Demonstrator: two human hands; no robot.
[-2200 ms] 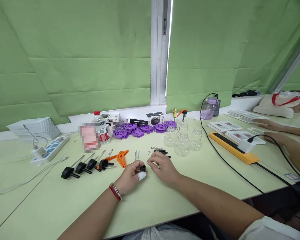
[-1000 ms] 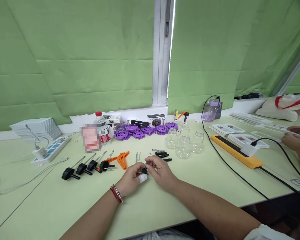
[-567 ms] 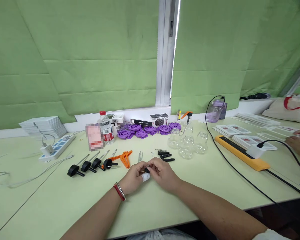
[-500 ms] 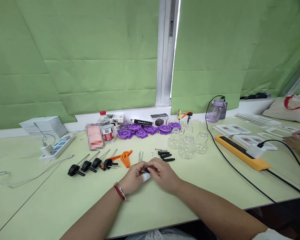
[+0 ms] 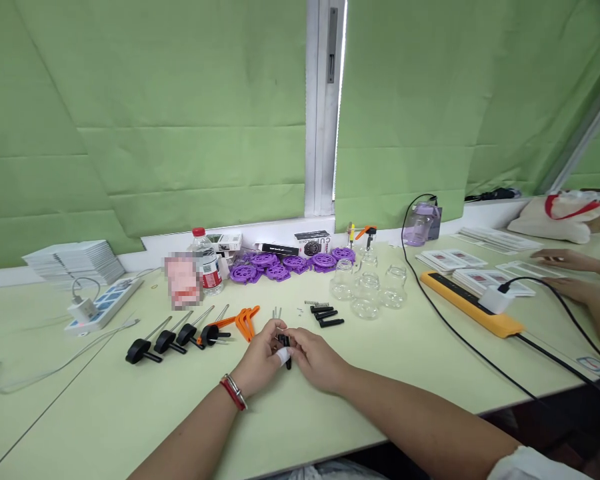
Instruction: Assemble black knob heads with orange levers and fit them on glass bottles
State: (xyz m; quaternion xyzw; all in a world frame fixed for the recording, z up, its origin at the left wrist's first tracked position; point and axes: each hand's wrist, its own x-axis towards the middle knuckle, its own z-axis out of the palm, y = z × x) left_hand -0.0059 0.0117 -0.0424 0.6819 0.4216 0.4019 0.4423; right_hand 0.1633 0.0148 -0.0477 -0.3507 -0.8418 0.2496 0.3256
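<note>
My left hand (image 5: 260,357), with a white wrap on its thumb, is closed on a small black plastic part (image 5: 289,364). My right hand (image 5: 320,361) pinches the same part from the other side; the fingers hide much of it. Just beyond the fingertips stand thin metal pins (image 5: 277,313). To the right of them lie short black tubes (image 5: 329,313), a coil spring (image 5: 316,303) and tiny light bits (image 5: 300,310). Left of my hands are orange trigger levers (image 5: 247,323) and several black round heads with metal rods (image 5: 169,341).
Clear bottles (image 5: 366,303) stand right of centre, purple plastic discs (image 5: 277,271) behind. A red-capped drink bottle (image 5: 210,270), white power strip (image 5: 107,303) and yellow power strip (image 5: 470,310) with black cables lie around. At right, another person's hands (image 5: 565,260) rest near white cards (image 5: 493,281).
The black part shows more between my fingers, its lower end now pointing down. My view has shifted slightly right. The other person's hands reach further into view.
</note>
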